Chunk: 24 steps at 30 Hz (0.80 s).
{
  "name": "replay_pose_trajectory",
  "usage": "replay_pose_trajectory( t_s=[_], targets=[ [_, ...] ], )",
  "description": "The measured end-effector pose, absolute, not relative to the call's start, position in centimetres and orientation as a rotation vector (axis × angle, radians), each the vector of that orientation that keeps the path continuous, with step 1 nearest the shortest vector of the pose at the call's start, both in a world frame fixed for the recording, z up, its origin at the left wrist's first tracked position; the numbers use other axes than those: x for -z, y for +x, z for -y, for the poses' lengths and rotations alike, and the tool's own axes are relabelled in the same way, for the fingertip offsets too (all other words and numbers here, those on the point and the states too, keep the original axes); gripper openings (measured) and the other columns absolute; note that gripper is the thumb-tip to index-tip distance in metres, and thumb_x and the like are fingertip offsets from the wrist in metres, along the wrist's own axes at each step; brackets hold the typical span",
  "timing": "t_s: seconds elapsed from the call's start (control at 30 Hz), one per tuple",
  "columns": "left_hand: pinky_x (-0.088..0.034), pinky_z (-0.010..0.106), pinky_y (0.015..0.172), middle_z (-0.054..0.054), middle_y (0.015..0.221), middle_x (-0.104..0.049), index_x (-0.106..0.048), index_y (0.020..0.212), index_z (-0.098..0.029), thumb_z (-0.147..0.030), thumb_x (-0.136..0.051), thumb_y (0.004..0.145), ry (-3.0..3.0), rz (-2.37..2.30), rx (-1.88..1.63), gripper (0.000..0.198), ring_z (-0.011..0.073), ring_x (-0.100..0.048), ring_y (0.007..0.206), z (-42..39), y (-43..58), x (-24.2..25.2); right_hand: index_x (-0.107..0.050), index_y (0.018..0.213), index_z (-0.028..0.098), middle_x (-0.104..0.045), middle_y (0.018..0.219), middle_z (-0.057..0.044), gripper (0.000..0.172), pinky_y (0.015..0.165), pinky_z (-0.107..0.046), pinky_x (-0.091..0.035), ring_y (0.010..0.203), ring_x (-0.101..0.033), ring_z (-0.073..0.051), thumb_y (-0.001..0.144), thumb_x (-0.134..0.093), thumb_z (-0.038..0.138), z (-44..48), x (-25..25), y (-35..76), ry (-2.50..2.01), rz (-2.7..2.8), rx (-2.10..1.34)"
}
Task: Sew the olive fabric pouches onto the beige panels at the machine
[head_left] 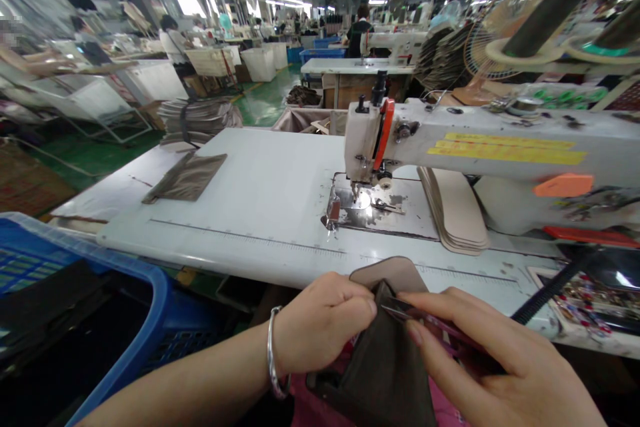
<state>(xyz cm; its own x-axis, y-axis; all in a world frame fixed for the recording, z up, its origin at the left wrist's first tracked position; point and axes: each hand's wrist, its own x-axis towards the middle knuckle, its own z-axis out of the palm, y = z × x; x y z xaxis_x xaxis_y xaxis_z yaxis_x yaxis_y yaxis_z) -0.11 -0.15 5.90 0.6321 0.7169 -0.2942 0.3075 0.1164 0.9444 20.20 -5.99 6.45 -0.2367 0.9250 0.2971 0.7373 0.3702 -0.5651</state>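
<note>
My left hand, with a silver bangle at the wrist, is closed on the top of a dark brown fabric piece in front of my body. My right hand grips a pair of thread snips; their metal blades lie against the fabric's upper edge, close to my left thumb. Most of the handle is hidden in the right palm. Just behind the fabric, a beige rounded panel sticks up at the table's front edge. Beyond both hands stands a sewing machine with its needle area lit.
A flat brown fabric piece lies on the white table, left of the machine. Beige panels are stacked under the machine arm. A blue basket stands at the left. Thread cones and a fan are at the right.
</note>
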Motion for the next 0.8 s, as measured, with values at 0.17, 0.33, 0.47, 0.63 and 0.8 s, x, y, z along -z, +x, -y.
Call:
replay_pose_trajectory(
  t_s=[0.17,0.33,0.47,0.63,0.8],
  targets=[
    [-0.023,0.021,0.049,-0.005,0.055,-0.03,-0.033,0.055,-0.016,-0.022,-0.04,0.085,1.499,-0.908,-0.381,0.032,0.0062,-0.028,0.052,0.17,-0.11,-6.0,-0.059,0.105,0.029,-0.066,0.091,0.004,0.016,0.068,-0.017,-0.053,0.079,-0.064,-0.011,0.09,-0.056,0.029,5.85,-6.35,20.22,-1.428,2.07,-0.418],
    [-0.022,0.023,0.048,-0.005,0.055,-0.029,-0.033,0.054,-0.016,-0.023,-0.04,0.085,1.499,-0.918,-0.366,0.032,0.0067,-0.028,0.052,0.22,-0.11,-5.81,-0.06,0.105,0.027,-0.066,0.091,0.002,0.016,0.07,-0.019,-0.054,0.08,-0.065,-0.012,0.089,-0.056,0.028,5.71,-6.14,20.12,-1.423,2.084,-0.437],
    [-0.021,0.023,0.049,-0.005,0.056,-0.03,-0.033,0.054,-0.016,-0.024,-0.04,0.085,1.499,-0.929,-0.354,0.032,0.0067,-0.028,0.052,0.17,-0.05,-5.79,-0.06,0.105,0.027,-0.067,0.091,0.002,0.016,0.07,-0.02,-0.055,0.08,-0.065,-0.013,0.09,-0.055,0.027,5.77,-6.25,20.16,-1.442,2.087,-0.457],
    [-0.023,0.023,0.049,-0.005,0.056,-0.03,-0.033,0.055,-0.016,-0.024,-0.04,0.085,1.503,-0.924,-0.357,0.032,0.0071,-0.029,0.053,0.08,-0.02,-5.98,-0.062,0.104,0.026,-0.067,0.092,0.0,0.017,0.067,-0.021,-0.055,0.079,-0.066,-0.015,0.089,-0.055,0.029,5.78,-6.54,20.2,-1.436,2.081,-0.421],
    [-0.023,0.023,0.049,-0.005,0.056,-0.031,-0.034,0.055,-0.016,-0.024,-0.039,0.086,1.541,-0.936,-0.368,0.032,0.0076,-0.03,0.054,0.11,-0.06,-5.93,-0.061,0.105,0.028,-0.067,0.091,0.002,0.016,0.068,-0.02,-0.055,0.079,-0.066,-0.013,0.089,-0.055,0.029,5.75,-6.68,20.03,-1.43,2.099,-0.382]
  ],
)
